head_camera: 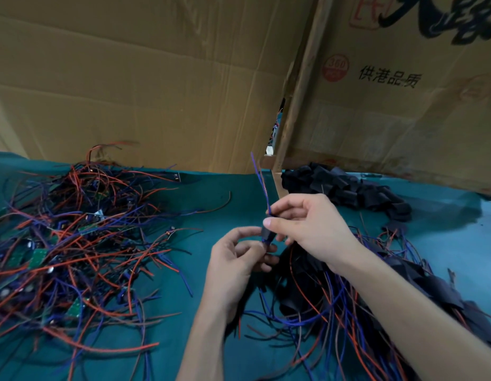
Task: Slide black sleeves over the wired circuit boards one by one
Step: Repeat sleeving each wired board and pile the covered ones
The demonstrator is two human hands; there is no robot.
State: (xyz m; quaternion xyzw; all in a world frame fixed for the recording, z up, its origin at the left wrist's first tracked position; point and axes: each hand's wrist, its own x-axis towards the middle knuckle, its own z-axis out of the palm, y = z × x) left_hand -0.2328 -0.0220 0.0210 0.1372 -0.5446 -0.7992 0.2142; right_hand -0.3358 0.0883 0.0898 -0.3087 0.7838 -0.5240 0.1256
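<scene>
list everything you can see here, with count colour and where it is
unsleeved wired boards: a tangled pile, too many to count, green boards with red and blue wires, left on the cloth
loose black sleeves: a heap, too many to count, black, far right by the cardboard
sleeved boards: a pile, count unclear, black sleeves with red and blue wires, near right under the right forearm
black sleeve: one, black, held between both hands at centre
wires: one blue and one reddish, sticking up from the held sleeve
cloth: one, teal, covering the work surface
cardboard: large brown sheets standing behind, printed on the right one
left hand: pinching the lower end of the held piece
right hand: gripping the sleeve near its upper end
</scene>
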